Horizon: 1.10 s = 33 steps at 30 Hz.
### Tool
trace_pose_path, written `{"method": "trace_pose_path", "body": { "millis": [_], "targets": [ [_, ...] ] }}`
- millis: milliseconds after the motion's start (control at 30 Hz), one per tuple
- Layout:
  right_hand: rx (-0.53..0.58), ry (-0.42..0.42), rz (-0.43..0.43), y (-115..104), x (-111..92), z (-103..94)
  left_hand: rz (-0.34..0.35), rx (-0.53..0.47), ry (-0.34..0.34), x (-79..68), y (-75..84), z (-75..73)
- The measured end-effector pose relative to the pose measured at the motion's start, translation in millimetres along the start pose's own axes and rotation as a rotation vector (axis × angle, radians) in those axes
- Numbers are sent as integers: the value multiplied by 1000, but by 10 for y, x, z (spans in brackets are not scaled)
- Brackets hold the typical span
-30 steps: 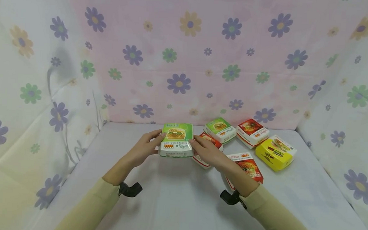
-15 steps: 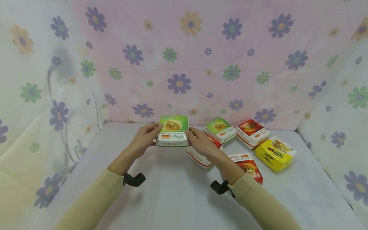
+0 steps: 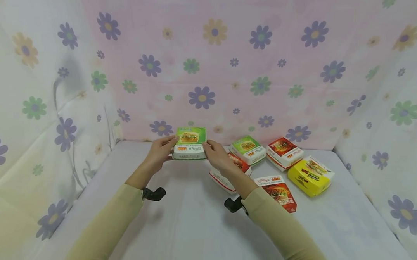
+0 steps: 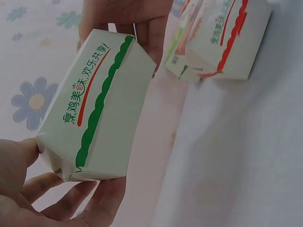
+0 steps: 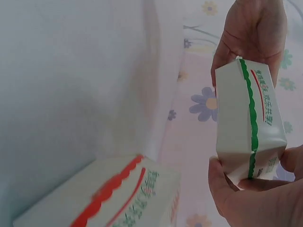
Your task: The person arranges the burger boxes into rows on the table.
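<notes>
Your left hand (image 3: 161,150) and right hand (image 3: 217,155) grasp a green-topped burger box (image 3: 189,143) between them, one hand at each end, lifted clear of the white table (image 3: 190,230) near its far edge. In the left wrist view, your fingers (image 4: 71,208) curl under the box's (image 4: 97,106) near corner, while the other hand's fingers (image 4: 142,23) hold the far end. In the right wrist view, thumb and fingers (image 5: 236,198) clamp the box (image 5: 248,125), whose green wavy seam runs along its white side.

Just beside your right hand lies a red-trimmed box (image 3: 229,174), partly hidden by the forearm; it seems to rest on the table, though contact is not clearly shown. Behind it stand a second green box (image 3: 247,149) and a red box (image 3: 284,150). A yellow box (image 3: 310,175) sits further right, and a flat red box (image 3: 277,189) lies nearer you. Flowered cloth (image 3: 211,68) hangs behind.
</notes>
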State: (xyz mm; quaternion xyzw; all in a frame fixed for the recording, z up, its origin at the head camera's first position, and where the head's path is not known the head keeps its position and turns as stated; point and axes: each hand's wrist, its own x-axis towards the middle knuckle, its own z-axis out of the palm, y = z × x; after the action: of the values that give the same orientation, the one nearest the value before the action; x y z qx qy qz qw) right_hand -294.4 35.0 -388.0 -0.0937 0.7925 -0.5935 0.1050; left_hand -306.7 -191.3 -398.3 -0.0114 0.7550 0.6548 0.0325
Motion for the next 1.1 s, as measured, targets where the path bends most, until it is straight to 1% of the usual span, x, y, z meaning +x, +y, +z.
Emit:
{"method": "trace_pose_path", "body": {
  "millis": [233,467,600,700,800,967,1100],
  "targets": [
    [30,101,21,38,144,167,-27,-39,45,139,-85,-41],
    [56,177,43,150,306,333,-62,-63,91,250,-217,-98],
    [31,216,35,237,386,399,-71,-67,96,325,-293,-111],
    [-13,239,27,286,436,447,-81,-63,95,365,-344,-131],
    [-22,244,35,311,461,493,-88,-57,92,382,-383,-150],
    [1,224,70,349,499,571,-112,-53,102,380,-438,-188],
    [-12,227,80,381,523,614,-132,-53,108,401,-492,-208]
  ]
}}
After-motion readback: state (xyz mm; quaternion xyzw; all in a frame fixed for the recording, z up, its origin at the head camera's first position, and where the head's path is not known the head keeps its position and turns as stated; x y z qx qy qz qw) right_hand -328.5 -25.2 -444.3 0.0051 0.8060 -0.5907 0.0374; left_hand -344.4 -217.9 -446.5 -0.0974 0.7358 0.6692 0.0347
